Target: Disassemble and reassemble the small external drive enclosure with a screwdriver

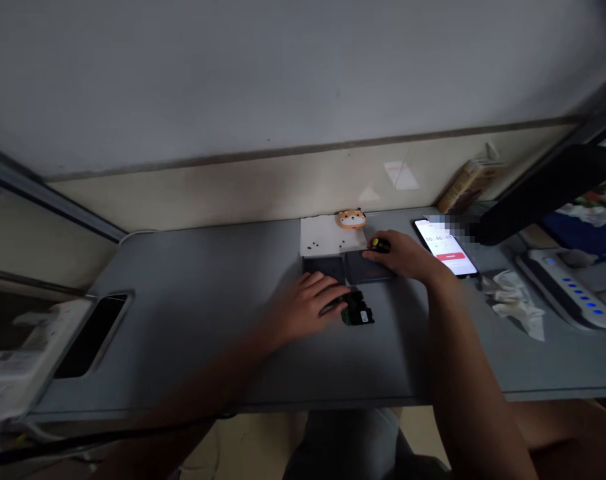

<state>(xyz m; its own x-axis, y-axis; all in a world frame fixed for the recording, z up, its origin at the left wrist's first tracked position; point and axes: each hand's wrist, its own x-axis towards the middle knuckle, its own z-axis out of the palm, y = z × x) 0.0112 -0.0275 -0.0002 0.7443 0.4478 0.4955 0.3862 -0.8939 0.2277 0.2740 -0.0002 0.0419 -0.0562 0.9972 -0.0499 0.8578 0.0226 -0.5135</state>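
My left hand [315,303] is over the grey table, thumb and forefinger closed on the left edge of a small green and black circuit board [359,310] with a white label. Behind it lie two dark, flat casing halves [367,270], side by side. My left fingers partly cover the left one. My right hand [405,253] grips a short black and yellow handle, which looks like a screwdriver [381,245], above the right casing half. Its tip is hidden. Several tiny dark screws [313,246] rest on a white sheet of paper [323,230] behind the casing.
An orange animal-faced case [351,219] sits on the paper's back edge. To the right are a lit phone [445,247], a crumpled tissue [515,300] and a white device with blue lights [567,287]. Another phone [93,337] lies far left. A carton [470,183] leans at the back.
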